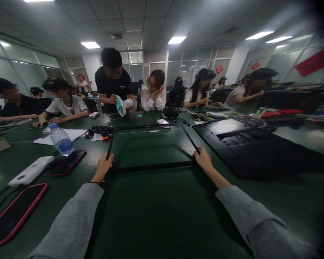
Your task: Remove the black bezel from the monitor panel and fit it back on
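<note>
A thin black rectangular frame (151, 167) lies on the green table (162, 212) in front of me. My left hand (104, 166) is closed on the frame's near left corner. My right hand (203, 158) is closed on its near right corner. Both of my arms wear grey sleeves and stretch forward. The frame's far bar (148, 126) runs across the table's middle.
A large black panel (248, 144) lies right of the frame. To the left are a water bottle (61, 139), a red-edged phone (68, 162), a white power bank (31, 171) and a second phone (13, 214). Several people sit along the far side; one stands holding something white.
</note>
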Tool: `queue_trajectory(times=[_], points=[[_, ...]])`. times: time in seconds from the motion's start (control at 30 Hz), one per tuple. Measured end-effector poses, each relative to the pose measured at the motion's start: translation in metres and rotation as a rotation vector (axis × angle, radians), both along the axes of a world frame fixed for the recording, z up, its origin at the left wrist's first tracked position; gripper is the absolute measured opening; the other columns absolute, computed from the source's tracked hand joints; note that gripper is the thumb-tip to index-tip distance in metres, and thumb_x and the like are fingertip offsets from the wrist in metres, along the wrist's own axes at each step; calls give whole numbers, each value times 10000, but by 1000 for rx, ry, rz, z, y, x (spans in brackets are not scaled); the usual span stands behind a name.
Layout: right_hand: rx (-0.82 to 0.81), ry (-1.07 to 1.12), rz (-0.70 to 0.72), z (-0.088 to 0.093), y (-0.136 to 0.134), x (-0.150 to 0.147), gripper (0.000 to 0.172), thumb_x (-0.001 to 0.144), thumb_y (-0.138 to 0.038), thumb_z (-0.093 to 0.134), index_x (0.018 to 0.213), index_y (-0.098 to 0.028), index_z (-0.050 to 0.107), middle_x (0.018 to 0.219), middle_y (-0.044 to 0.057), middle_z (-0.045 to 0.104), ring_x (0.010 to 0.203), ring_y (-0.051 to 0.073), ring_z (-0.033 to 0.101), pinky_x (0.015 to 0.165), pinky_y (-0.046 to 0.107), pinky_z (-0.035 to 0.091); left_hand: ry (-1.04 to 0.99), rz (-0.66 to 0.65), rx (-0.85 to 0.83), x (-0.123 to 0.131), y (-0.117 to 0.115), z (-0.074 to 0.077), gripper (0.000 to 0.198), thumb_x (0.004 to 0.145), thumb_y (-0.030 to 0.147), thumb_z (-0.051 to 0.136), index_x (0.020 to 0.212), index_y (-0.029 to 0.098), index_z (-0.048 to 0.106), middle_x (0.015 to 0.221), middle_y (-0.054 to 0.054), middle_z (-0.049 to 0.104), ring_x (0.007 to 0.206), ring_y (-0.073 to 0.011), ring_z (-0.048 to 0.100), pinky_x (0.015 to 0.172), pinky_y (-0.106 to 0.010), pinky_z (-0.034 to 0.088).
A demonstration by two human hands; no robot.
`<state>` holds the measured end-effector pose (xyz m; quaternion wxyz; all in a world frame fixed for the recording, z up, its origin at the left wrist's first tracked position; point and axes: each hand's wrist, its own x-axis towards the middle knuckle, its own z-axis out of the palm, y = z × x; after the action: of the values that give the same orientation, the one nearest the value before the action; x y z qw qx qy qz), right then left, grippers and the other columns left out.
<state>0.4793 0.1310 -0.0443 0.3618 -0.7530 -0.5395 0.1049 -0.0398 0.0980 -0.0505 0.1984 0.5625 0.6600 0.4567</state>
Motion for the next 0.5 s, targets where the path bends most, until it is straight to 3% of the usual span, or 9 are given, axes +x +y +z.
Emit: queue_trajectory(times=[0.5], points=[[-17, -11, -4, 5, -4, -3, 348, 890, -252, 493, 1216, -171, 583, 944, 92, 714, 871, 251, 655, 764, 330, 434, -20, 5, 7, 3, -4, 4, 528, 834, 526, 490, 1162, 128, 601, 719, -7, 654, 464, -126, 539, 517, -275, 426]])
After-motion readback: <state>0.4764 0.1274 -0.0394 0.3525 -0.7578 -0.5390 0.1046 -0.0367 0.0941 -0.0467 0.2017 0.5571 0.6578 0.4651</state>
